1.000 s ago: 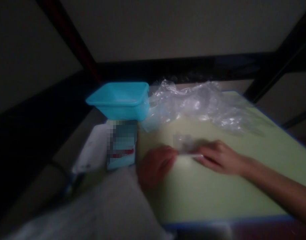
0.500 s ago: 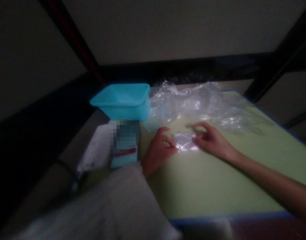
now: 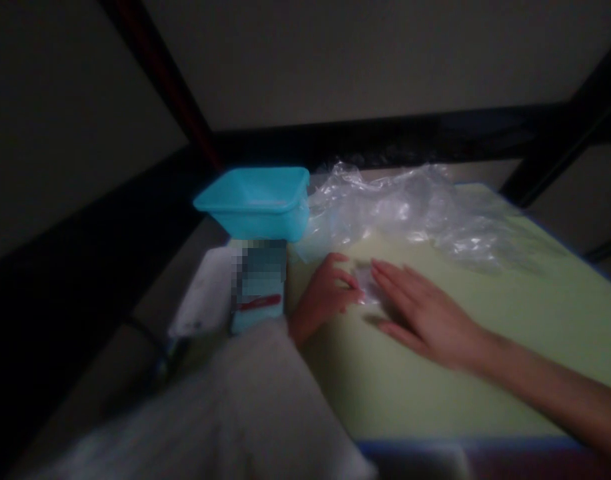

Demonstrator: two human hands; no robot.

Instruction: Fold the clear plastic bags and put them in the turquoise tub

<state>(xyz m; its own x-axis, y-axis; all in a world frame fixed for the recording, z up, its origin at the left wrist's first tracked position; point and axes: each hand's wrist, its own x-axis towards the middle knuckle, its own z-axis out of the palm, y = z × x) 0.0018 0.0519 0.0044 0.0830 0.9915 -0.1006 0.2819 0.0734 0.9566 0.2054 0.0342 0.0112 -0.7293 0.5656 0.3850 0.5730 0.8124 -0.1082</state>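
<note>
A small clear plastic packet (image 3: 368, 285) lies flat on the green tabletop, part of it hidden under my right hand. My left hand (image 3: 326, 293) grips the packet's left edge with curled fingers pinched together. Over the packet's right part, my right hand (image 3: 425, 313) is stretched out palm down, its fingers straight and its thumb apart. Whether the right palm presses on the packet or hovers just above it I cannot tell.
Behind the hands spreads a large crumpled heap of clear plastic bags (image 3: 410, 210). A turquoise tub (image 3: 258, 223) stands at the back left. In front of it are a partly blurred light-blue box (image 3: 258, 320) with a red strip and a white object (image 3: 202, 293). The green table (image 3: 435, 407) has a blue edge.
My right hand has gone from pinching the packet's right side to lying flat, fingers extended over it. My left hand stays at the left edge. The view has shifted slightly.
</note>
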